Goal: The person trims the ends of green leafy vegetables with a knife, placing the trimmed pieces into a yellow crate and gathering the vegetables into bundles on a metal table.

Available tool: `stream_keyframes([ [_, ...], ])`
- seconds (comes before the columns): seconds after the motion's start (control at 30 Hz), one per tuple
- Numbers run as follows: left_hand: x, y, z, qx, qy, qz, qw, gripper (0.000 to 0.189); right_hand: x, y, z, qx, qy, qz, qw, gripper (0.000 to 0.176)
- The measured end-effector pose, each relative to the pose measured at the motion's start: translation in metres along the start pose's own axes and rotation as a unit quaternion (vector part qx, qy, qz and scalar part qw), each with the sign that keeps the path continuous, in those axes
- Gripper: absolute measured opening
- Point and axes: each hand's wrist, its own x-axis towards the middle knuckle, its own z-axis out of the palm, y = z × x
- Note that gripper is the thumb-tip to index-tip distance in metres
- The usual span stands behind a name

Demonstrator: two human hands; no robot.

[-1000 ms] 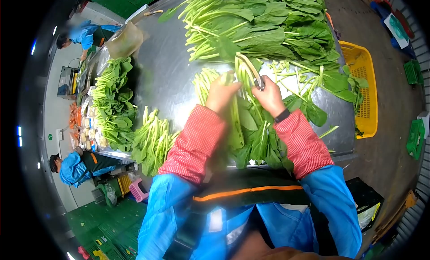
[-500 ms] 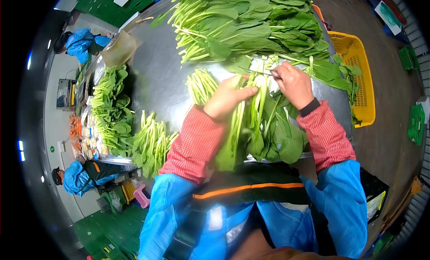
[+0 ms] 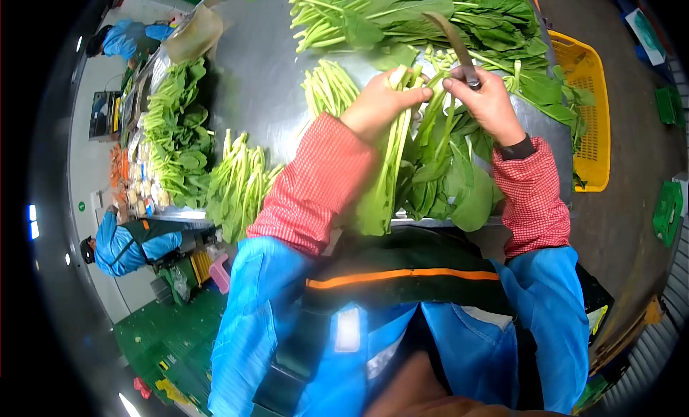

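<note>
My left hand (image 3: pixel 384 105) is closed round the pale stems of some leafy greens (image 3: pixel 391 162), whose leaves hang toward the table's near edge. In my right hand (image 3: pixel 486 105) is a knife (image 3: pixel 453 40), its curved blade pointing up and away over the large pile of greens (image 3: pixel 409 19). The thumb and fingertips of that hand also meet stems beside the left hand. More loose leaves (image 3: pixel 466 194) lie below the right hand. A small bundle of cut stems (image 3: pixel 329 87) rests just left of my left hand.
The metal table (image 3: pixel 251 76) carries more bundles (image 3: pixel 240 184) and a row of greens (image 3: pixel 176 137) at the left. A yellow basket (image 3: pixel 594 123) stands on the right. Two people in blue, one (image 3: pixel 125 40) farther back and one (image 3: pixel 129 241) nearer, are at the left.
The view has tilted, so the table appears higher. The knife has swung up and its blade now shows plainly. My right hand has turned beside the stems; my left hand still grips its greens.
</note>
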Motion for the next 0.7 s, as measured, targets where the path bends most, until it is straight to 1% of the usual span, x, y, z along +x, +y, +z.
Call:
stream_keyframes([
  [0.07, 0.003, -0.004, -0.006, 0.025, -0.021, -0.001, 0.999, 0.034, -0.003, 0.0, 0.0, 0.057, -0.023, 0.072, 0.995, 0.023],
  [0.17, 0.005, -0.012, -0.005, 0.072, 0.008, 0.022, 0.997, 0.037, -0.004, -0.006, -0.002, 0.042, -0.053, 0.109, 0.992, 0.021],
  [0.2, 0.005, -0.014, -0.005, 0.101, 0.029, 0.034, 0.994, 0.038, -0.005, -0.012, -0.004, 0.036, -0.072, 0.143, 0.986, 0.024],
  [0.23, 0.006, -0.017, -0.005, 0.132, 0.048, 0.045, 0.989, 0.04, -0.006, -0.01, -0.004, 0.074, -0.083, 0.175, 0.978, 0.024],
  [0.27, 0.008, -0.02, -0.005, 0.162, 0.067, 0.057, 0.983, 0.041, -0.003, -0.002, -0.01, 0.126, -0.13, 0.209, 0.961, 0.023],
  [0.3, 0.014, -0.03, -0.009, 0.236, 0.109, 0.084, 0.962, 0.044, -0.008, -0.008, -0.007, 0.231, -0.096, 0.215, 0.944, 0.021],
  [0.33, 0.019, -0.035, -0.014, 0.253, 0.122, 0.064, 0.958, 0.051, -0.012, -0.014, -0.004, 0.333, -0.061, 0.219, 0.915, 0.02],
  [0.37, 0.023, -0.04, -0.018, 0.27, 0.135, 0.044, 0.952, 0.057, -0.012, -0.005, -0.016, 0.39, -0.121, 0.203, 0.89, 0.017],
  [0.4, 0.023, -0.038, -0.019, 0.288, 0.147, 0.025, 0.946, 0.064, -0.015, -0.022, -0.014, 0.364, -0.09, 0.205, 0.904, 0.018],
  [0.43, 0.02, -0.035, -0.023, 0.23, 0.073, -0.026, 0.97, 0.064, -0.011, -0.014, -0.016, 0.285, -0.083, 0.187, 0.937, 0.02],
  [0.47, 0.017, -0.034, -0.022, 0.292, 0.102, 0.045, 0.95, 0.07, -0.008, -0.005, -0.02, 0.204, -0.071, 0.167, 0.962, 0.022],
  [0.5, 0.012, -0.032, -0.017, 0.35, 0.13, 0.116, 0.921, 0.075, -0.01, -0.017, -0.017, 0.151, -0.046, 0.166, 0.973, 0.024],
  [0.53, 0.011, -0.029, -0.015, 0.402, 0.159, 0.187, 0.882, 0.081, -0.009, -0.02, -0.021, 0.107, -0.06, 0.195, 0.973, 0.023],
  [0.57, 0.013, -0.026, -0.017, 0.366, 0.17, 0.165, 0.9, 0.087, -0.008, -0.022, -0.019, 0.059, -0.042, 0.154, 0.985, 0.023],
  [0.6, 0.012, -0.021, -0.018, 0.274, 0.141, 0.172, 0.936, 0.086, -0.008, -0.024, -0.013, 0.011, -0.025, 0.113, 0.993, 0.022],
  [0.67, 0.005, -0.013, -0.016, 0.085, 0.079, 0.176, 0.977, 0.085, -0.007, -0.024, -0.003, -0.003, -0.033, 0.071, 0.997, 0.02],
  [0.7, -0.005, 0.003, -0.006, 0.026, 0.027, 0.137, 0.99, 0.078, -0.007, -0.03, 0.005, 0.01, -0.043, 0.064, 0.997, 0.02],
])
